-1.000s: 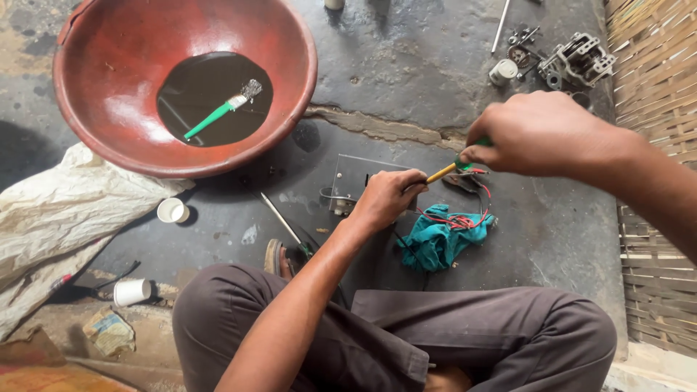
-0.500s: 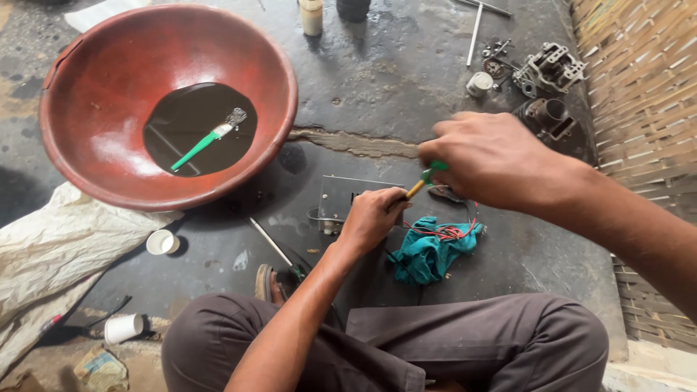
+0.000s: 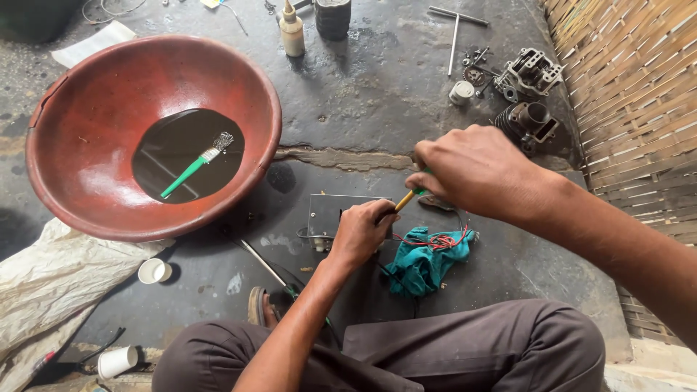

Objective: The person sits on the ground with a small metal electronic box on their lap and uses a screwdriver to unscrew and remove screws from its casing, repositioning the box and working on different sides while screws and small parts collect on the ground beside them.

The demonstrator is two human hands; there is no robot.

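Person sits cross-legged on the dark stained concrete floor (image 3: pixel 377 94), knees at the bottom edge. Right hand (image 3: pixel 475 170) closed around a yellow-shafted green-handled screwdriver (image 3: pixel 405 200), shaft angled down-left, tip hidden behind the left hand. Left hand (image 3: pixel 361 234) fisted over a small grey metal part (image 3: pixel 330 210) lying flat on the floor in front of the knees; what exactly the fingers grip can't be told, part mostly covered. Just right of the left hand, touching the floor: a crumpled teal cloth (image 3: pixel 423 265) with a tangle of red wire (image 3: pixel 435 241) on top. Thin metal rod (image 3: pixel 263 263) lies diagonal, left of the left wrist.

Upper left: big round red basin (image 3: pixel 94 145) holding a pool of black liquid (image 3: pixel 178 149), green-handled brush (image 3: pixel 194 165) lying in it, bristles up-right. Near the floor's far edge: small beige squeeze bottle (image 3: pixel 292 30), upright. Upper right, by the woven bamboo wall (image 3: pixel 639 109): finned grey engine cylinder parts (image 3: pixel 528 94) and a small white cap (image 3: pixel 461 92). Lower left: rumpled whitish sack (image 3: pixel 51 290), small white cup (image 3: pixel 155 271) beside it, another white cup (image 3: pixel 117 361) on its side near the bottom-left corner.
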